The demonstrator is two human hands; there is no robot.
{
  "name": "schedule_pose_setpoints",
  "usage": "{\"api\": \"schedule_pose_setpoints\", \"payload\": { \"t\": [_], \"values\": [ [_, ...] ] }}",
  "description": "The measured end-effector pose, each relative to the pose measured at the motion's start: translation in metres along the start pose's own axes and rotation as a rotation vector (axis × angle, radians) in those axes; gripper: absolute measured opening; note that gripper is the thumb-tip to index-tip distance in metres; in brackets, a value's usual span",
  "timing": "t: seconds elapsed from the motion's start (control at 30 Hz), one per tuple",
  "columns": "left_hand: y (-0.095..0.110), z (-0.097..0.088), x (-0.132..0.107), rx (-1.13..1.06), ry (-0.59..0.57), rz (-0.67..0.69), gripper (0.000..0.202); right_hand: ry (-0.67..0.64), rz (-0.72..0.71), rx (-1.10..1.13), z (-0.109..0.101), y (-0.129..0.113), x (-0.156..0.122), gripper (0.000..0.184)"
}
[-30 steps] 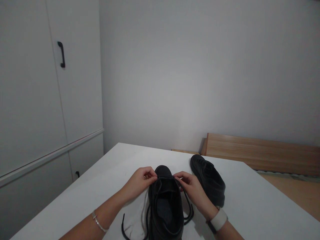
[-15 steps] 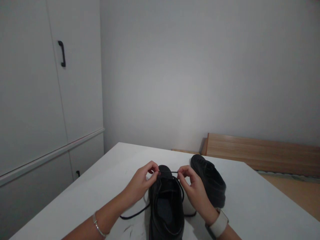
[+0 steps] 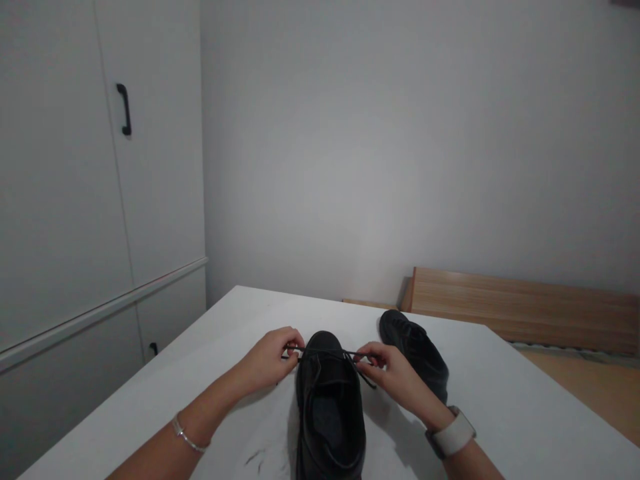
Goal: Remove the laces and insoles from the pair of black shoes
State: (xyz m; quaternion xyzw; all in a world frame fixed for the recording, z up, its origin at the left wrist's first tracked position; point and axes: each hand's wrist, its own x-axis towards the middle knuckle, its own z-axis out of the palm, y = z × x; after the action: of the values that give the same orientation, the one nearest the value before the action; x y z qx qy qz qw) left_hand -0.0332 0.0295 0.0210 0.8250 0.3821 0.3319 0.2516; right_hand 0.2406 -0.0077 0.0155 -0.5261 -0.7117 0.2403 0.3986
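A black lace-up shoe [image 3: 329, 407] stands on the white table [image 3: 525, 420], heel toward me. My left hand [image 3: 273, 357] is closed in a pinch on the black shoelace [image 3: 327, 353] at the shoe's left side. My right hand [image 3: 387, 370] pinches the lace's other side to the right of the tongue. The lace runs taut between both hands across the top of the shoe. A second black shoe [image 3: 417, 353] lies just behind my right hand.
A white wardrobe [image 3: 75, 200] with a black handle [image 3: 123, 109] stands at the left. A plain wall is behind the table. Wooden boards [image 3: 525, 307] lie beyond the table's far right edge. A bracelet is on my left wrist, a watch on my right.
Both hands have drawn apart and lowered, pulling the lace tight across the shoe. The loose lace loops that lay beside the shoe on the table are gone from there.
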Motion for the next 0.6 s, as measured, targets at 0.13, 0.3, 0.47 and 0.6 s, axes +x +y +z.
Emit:
{"api": "schedule_pose_setpoints", "payload": {
  "t": [0.13, 0.3, 0.47, 0.6],
  "values": [
    [0.001, -0.003, -0.002, 0.044, -0.071, 0.008, 0.014, -0.030, 0.011, 0.010, 0.004, 0.003, 0.000, 0.012],
    [0.003, -0.006, -0.001, 0.043, -0.006, -0.008, 0.015, 0.143, -0.041, 0.050, 0.000, 0.004, 0.003, 0.015],
    [0.001, -0.016, 0.005, -0.350, 0.155, -0.101, 0.024, 0.485, -0.061, 0.140, -0.010, 0.012, 0.006, 0.019],
    [0.000, -0.022, 0.007, -0.811, 0.265, -0.147, 0.026, 0.689, -0.055, 0.287, -0.013, 0.012, 0.004, 0.024]
  ]
}}
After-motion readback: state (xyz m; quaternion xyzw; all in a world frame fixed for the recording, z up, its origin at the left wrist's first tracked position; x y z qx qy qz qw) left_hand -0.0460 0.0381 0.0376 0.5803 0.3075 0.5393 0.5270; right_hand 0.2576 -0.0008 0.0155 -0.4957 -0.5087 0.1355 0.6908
